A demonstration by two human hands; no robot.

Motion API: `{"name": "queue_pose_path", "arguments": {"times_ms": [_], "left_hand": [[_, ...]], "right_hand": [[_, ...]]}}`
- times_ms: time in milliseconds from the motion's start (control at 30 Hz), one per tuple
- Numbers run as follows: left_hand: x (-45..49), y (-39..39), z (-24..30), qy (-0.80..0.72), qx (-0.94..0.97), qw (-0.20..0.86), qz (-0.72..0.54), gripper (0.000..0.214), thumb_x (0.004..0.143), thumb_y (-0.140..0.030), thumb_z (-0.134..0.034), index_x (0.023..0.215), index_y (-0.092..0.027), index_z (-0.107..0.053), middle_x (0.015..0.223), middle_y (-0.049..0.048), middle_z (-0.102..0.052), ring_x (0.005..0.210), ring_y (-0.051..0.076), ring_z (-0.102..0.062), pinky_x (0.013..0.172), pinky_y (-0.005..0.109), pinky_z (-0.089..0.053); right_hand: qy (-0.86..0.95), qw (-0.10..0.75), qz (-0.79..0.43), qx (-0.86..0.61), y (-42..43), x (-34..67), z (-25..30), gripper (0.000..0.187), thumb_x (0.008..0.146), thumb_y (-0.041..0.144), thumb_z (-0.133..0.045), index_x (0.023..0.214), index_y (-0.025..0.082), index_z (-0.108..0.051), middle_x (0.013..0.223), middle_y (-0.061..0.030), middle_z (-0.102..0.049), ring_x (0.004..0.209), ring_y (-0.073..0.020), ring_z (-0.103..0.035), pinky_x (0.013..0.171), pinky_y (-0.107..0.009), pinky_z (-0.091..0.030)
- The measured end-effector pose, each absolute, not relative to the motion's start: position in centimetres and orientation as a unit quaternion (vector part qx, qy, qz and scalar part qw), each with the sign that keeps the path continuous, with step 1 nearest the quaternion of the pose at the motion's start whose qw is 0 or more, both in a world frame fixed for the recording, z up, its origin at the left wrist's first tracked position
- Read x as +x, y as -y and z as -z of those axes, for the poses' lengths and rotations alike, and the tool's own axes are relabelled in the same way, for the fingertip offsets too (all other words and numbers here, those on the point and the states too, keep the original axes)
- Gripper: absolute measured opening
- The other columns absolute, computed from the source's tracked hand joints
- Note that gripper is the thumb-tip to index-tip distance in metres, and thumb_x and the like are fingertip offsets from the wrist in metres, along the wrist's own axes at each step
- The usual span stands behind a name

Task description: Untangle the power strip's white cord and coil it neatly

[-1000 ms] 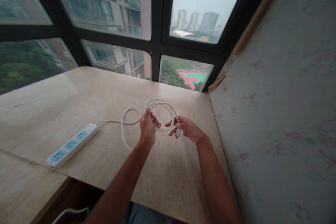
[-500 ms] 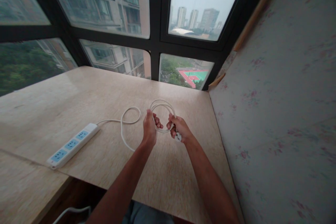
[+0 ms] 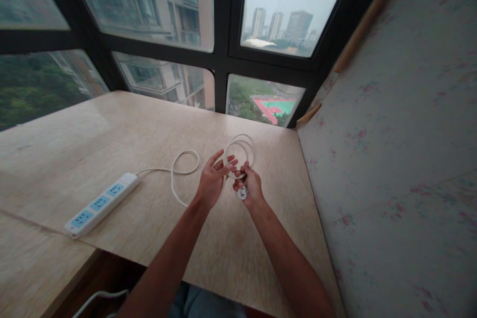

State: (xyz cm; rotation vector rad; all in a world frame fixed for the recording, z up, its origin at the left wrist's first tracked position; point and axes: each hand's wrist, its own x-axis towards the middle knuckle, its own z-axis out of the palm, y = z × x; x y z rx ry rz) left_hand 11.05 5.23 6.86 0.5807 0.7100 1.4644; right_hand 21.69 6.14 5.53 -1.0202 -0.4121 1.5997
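A white power cord (image 3: 244,135) is gathered in loops above the table, and my right hand (image 3: 253,184) is closed around the lower part of those loops. The cord's plug (image 3: 242,193) hangs out below the right fingers. My left hand (image 3: 211,181) has its fingers spread, palm turned up, at the left side of the loops, touching or very close to the cord. On the table to the left lies a white power strip (image 3: 108,203) with blue socket faces. From its end the cord runs in one loose loop, then passes behind my left forearm.
The pale wood-patterned table (image 3: 149,124) reaches to the dark window frame (image 3: 221,84). A flowered wall (image 3: 376,169) bounds the right side. At lower left, another white cable (image 3: 100,295) shows in a dark gap below the table's edge.
My left hand has opened its fingers from around the coil. The loops have shifted slightly right and tilted in my right hand, and the plug has turned toward the camera.
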Motion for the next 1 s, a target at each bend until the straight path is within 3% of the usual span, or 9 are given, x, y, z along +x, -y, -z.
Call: {"name": "queue_pose_path", "arguments": {"times_ms": [133,267,400,500,600,767,1000], "left_hand": [[8.1,-6.2,-8.5,-0.305,0.175,0.714,-0.605,0.015,0.077,-0.017,-0.064,0.091,-0.012,-0.063,0.081,0.0068,-0.072,0.079,0.018,-0.071,0.090,0.037,-0.052],[5.8,-7.2,-10.2,-0.323,0.164,0.805,-0.469,0.032,0.091,-0.031,-0.047,0.091,-0.006,-0.066,0.077,0.0132,-0.071,0.072,0.021,-0.071,0.075,0.035,-0.058],[5.7,-7.6,-10.6,-0.381,0.212,0.805,-0.402,0.031,0.093,-0.030,-0.047,0.098,-0.007,-0.066,0.066,0.0073,-0.068,0.055,0.017,-0.067,0.056,0.028,-0.057],[6.3,-7.7,-10.2,-0.405,0.239,0.783,-0.407,0.028,0.094,-0.030,-0.049,0.098,-0.007,-0.065,0.056,0.0008,-0.060,0.040,0.009,-0.056,0.041,0.019,-0.047],[6.8,-7.6,-10.0,-0.414,0.250,0.759,-0.436,0.029,0.094,-0.033,-0.050,0.094,-0.008,-0.065,0.049,-0.0040,-0.051,0.029,0.002,-0.037,0.031,0.013,-0.028],[7.1,-7.5,-10.5,-0.432,0.246,0.746,-0.444,0.033,0.091,-0.043,-0.051,0.086,-0.013,-0.061,0.046,-0.0078,-0.041,0.027,0.001,-0.022,0.030,0.013,-0.013],[7.1,-6.8,-10.9,-0.453,0.383,0.705,-0.389,0.033,0.077,-0.044,-0.071,0.086,-0.013,-0.065,0.044,-0.0130,-0.022,0.031,0.001,-0.016,0.033,0.016,-0.009]], "right_hand": [[0.323,0.484,-0.662,-0.472,-6.5,23.3,-5.4,0.039,0.083,0.054,-0.060,0.073,0.020,-0.045,0.049,0.0063,-0.058,0.022,-0.0075,-0.040,0.022,-0.019,-0.030],[0.420,0.387,-0.667,-0.479,-6.8,25.0,-5.5,0.041,0.080,0.058,-0.059,0.073,0.020,-0.045,0.046,0.0059,-0.057,0.021,-0.0085,-0.040,0.021,-0.019,-0.025],[0.491,0.302,-0.661,-0.481,-6.3,25.2,-5.9,0.037,0.082,0.054,-0.059,0.080,0.018,-0.052,0.044,0.0062,-0.057,0.020,-0.0080,-0.039,0.021,-0.018,-0.022],[0.511,0.275,-0.659,-0.479,-6.0,25.0,-6.1,0.038,0.084,0.053,-0.057,0.092,0.016,-0.059,0.044,0.0067,-0.057,0.020,-0.0070,-0.038,0.022,-0.018,-0.022],[0.509,0.266,-0.673,-0.465,-5.9,24.8,-6.2,0.045,0.086,0.055,-0.054,0.102,0.014,-0.062,0.047,0.0060,-0.058,0.021,-0.0069,-0.039,0.023,-0.018,-0.023],[0.489,0.277,-0.702,-0.437,-6.0,24.6,-6.0,0.053,0.083,0.061,-0.056,0.106,0.014,-0.064,0.052,0.0048,-0.061,0.024,-0.0063,-0.042,0.025,-0.019,-0.026],[0.549,0.232,-0.679,-0.428,-6.3,25.7,-5.6,0.063,0.078,0.073,-0.053,0.088,0.013,-0.068,0.064,-0.0047,-0.069,0.036,-0.0090,-0.050,0.036,-0.022,-0.034]]}}
